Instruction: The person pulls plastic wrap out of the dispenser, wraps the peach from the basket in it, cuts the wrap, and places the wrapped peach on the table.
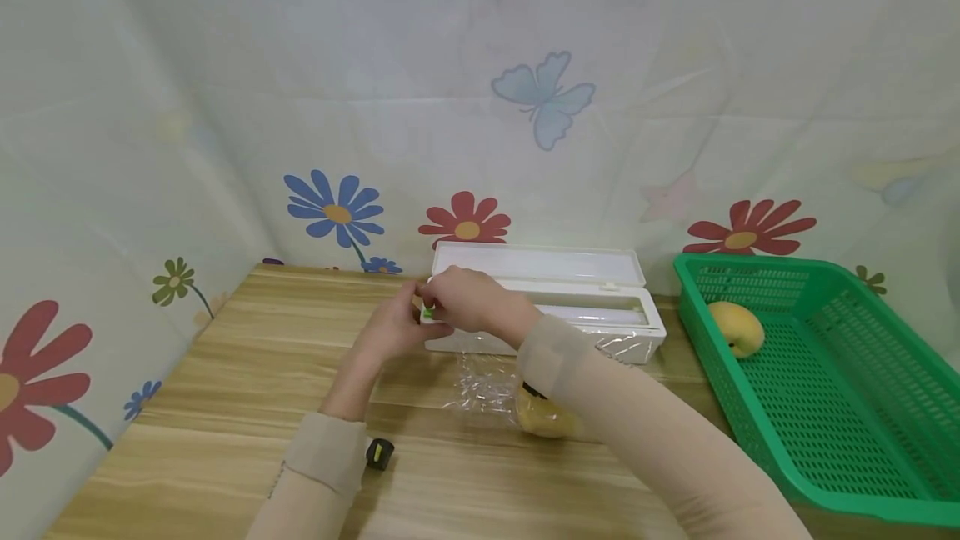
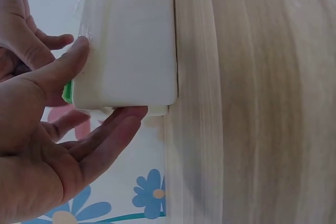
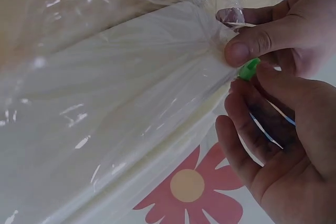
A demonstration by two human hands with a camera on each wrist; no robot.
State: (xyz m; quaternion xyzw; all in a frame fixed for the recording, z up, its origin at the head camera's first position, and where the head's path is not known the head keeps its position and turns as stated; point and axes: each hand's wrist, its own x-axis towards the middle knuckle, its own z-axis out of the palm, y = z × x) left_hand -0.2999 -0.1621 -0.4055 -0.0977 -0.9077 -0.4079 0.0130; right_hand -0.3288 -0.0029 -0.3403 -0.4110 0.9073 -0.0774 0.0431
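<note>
A white cling film dispenser box (image 1: 654, 333) stands at the back of the table with its lid (image 1: 540, 261) raised and a film roll (image 1: 611, 315) inside. My left hand (image 1: 393, 327) grips its left end, thumb pressed on the film-covered front. My right hand (image 1: 468, 298) reaches across to the same end. There it pinches a small green slide cutter (image 3: 249, 70) between thumb and fingers. Clear cling film (image 1: 483, 386) hangs over the box front and spreads onto the table. A yellow fruit (image 1: 543, 417) lies near this film, partly behind my right sleeve.
On the right stands a green plastic basket (image 1: 750, 432) with another yellow fruit (image 1: 737, 329) in it. A small black object (image 1: 379, 453) shows beside my left sleeve. Behind the wooden table (image 1: 247, 407) hangs a flower-patterned cloth (image 1: 375, 107).
</note>
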